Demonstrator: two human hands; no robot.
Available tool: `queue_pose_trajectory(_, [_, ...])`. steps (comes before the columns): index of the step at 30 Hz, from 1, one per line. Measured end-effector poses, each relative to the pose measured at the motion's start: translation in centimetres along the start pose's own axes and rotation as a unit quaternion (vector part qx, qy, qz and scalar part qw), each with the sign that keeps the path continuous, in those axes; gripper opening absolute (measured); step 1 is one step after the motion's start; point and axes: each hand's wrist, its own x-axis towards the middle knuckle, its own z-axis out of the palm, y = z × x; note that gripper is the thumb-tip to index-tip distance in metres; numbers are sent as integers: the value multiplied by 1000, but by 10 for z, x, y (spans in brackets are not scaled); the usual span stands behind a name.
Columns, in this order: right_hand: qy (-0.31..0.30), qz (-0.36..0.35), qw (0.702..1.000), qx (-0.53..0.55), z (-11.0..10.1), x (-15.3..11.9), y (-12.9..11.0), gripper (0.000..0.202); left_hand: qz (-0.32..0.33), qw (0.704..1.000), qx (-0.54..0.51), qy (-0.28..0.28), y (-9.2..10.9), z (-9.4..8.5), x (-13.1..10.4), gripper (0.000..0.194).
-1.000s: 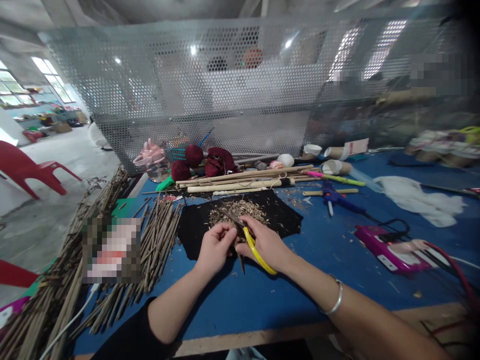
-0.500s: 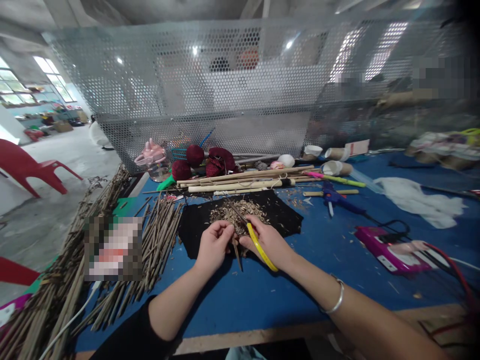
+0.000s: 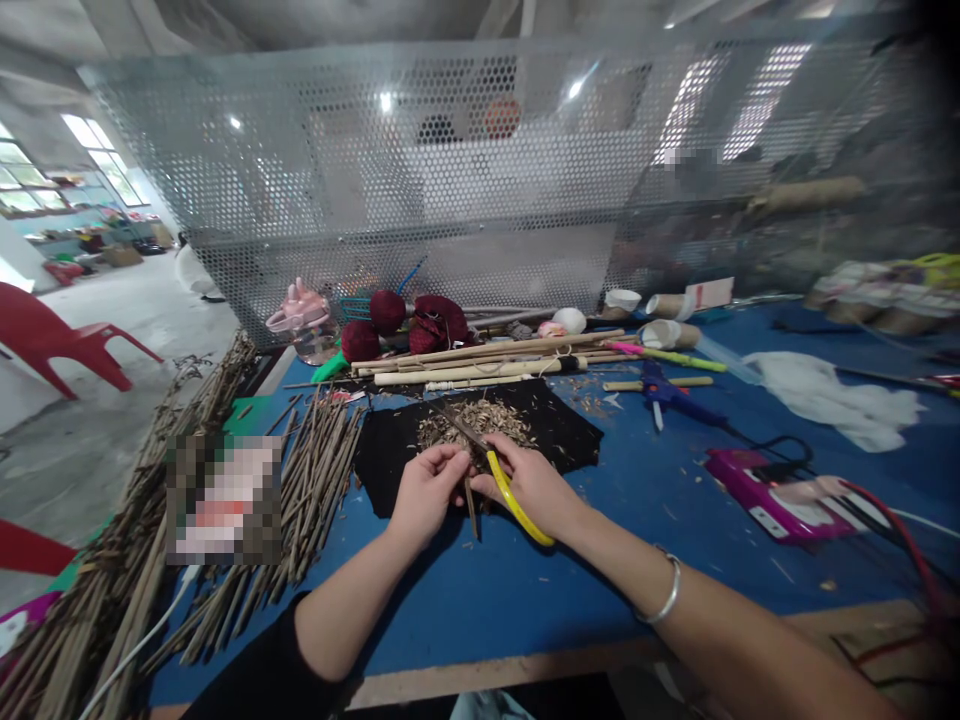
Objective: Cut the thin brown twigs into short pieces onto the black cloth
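Observation:
My right hand is closed round a pair of yellow-handled scissors, whose dark blades point up and left over a heap of pale plant chips. Close to the blades, my left hand pinches a thin brown twig. The twig's lower end sticks out toward me between the hands; its upper part is hidden by my fingers. Beneath both lies a black cloth bearing the chips. Left of the cloth is a bundle of cut twigs.
Long dry stalks run along the left edge. Bamboo sticks, dark red balls and a pink-lidded cup line the back below a perforated metal screen. To the right are a blue glue gun, a purple power strip and white plastic.
The scissors have turned slightly, their blades tilting further left. My hands stay almost in place, and the whole view has shifted a little.

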Motion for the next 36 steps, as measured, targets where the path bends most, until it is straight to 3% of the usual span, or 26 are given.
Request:
queue_pose_trajectory(7, [-7,6,1000,26,-1,2,1,44,-6,998,57,11,-2,-3,1,36])
queue_pose_trajectory(15, [-20,15,1000,-15,-5,3,0,37,-7,997,74,1,-3,-4,1,37])
queue_pose_trajectory(22, [8,11,995,-94,-5,1,-2,54,3,995,101,-8,1,-1,-2,34])
queue_pose_trajectory(31, [-1,6,999,-44,0,3,6,43,-7,996,92,-11,4,0,-3,34])
queue_pose_trajectory(36, [12,11,998,-60,-4,2,-1,45,10,998,54,22,2,-1,-2,36])
